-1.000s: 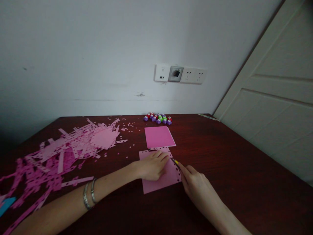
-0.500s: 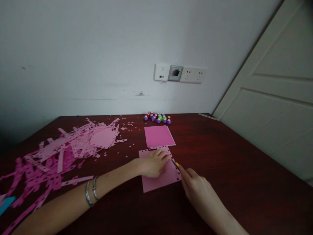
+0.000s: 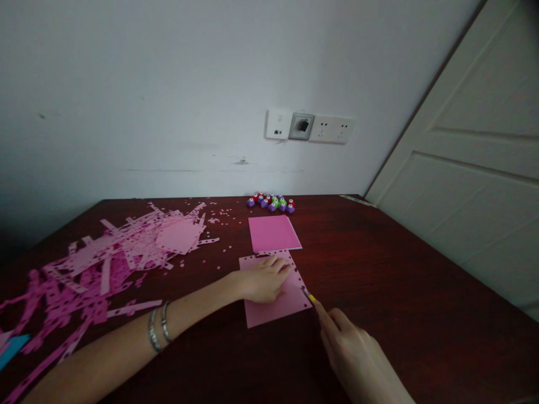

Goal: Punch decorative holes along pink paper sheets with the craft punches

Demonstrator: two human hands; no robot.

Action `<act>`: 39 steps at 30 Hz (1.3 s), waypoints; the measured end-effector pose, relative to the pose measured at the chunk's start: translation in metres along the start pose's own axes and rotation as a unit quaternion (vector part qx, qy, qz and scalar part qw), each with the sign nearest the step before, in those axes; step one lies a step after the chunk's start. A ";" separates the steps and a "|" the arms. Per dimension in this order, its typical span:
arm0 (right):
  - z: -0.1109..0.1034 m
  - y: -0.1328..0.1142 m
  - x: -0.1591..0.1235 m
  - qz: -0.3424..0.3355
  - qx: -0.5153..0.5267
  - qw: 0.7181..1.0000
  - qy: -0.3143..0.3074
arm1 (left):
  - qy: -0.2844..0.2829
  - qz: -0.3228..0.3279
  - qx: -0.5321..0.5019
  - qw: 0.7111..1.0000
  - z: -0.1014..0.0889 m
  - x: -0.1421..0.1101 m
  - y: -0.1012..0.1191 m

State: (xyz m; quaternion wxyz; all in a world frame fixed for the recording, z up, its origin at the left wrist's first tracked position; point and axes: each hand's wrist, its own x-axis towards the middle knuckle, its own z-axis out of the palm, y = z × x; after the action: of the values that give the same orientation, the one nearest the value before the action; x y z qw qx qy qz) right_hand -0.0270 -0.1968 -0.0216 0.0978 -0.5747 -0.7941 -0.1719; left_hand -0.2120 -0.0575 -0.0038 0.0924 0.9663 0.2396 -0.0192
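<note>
A pink paper sheet [image 3: 265, 315] with punched holes along its top and right edges lies on the dark red-brown table. My left hand [image 3: 266, 280] rests flat on it with the fingers stretched out. My right hand [image 3: 349, 342] is closed around a utility knife [image 3: 311, 297] with a yellow part near its dark, thin blade. The knife's tip is at the sheet's right edge, by the holes; whether it touches the paper I cannot tell. Just beyond the sheet lies a stack of deeper pink square paper [image 3: 273, 233].
To the left spreads a heap of cut pink strips and scraps [image 3: 138, 241], with tiny paper bits around it. Several small purple, red and green toy-like pieces [image 3: 273, 203] sit by the wall. A blue piece [image 3: 13, 349] is at the left edge. Wall sockets [image 3: 332, 129] are above.
My right hand has drawn the knife a little down and toward me along the sheet's right edge. My left hand has stayed nearly still on the paper.
</note>
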 end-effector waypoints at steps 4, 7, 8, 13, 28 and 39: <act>0.000 -0.002 -0.010 -0.011 -0.003 0.999 0.037 | 0.001 0.003 0.000 1.000 0.001 0.000 -0.001; -0.003 -0.002 -0.015 -0.021 0.012 0.999 0.040 | 0.002 0.003 0.000 1.000 0.001 0.001 -0.001; -0.004 -0.001 -0.017 -0.025 0.019 0.999 0.035 | 0.001 0.003 0.000 1.000 0.001 0.000 0.000; -0.008 0.001 -0.024 -0.019 0.051 0.998 0.018 | -0.002 0.001 -0.001 1.000 0.000 0.000 0.000; -0.004 0.005 -0.041 -0.006 0.106 0.994 0.000 | 0.016 0.011 0.036 0.999 0.006 0.001 -0.003; -0.022 0.028 -0.020 0.073 0.159 0.983 0.060 | 0.167 -0.164 0.106 0.966 0.011 -0.015 0.029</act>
State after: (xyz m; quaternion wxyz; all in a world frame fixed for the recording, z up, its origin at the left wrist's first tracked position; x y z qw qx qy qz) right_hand 0.0049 -0.2153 -0.0041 0.2477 -0.5972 -0.7597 -0.0698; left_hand -0.2115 -0.0918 -0.0089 -0.0563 0.9075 0.4037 0.1018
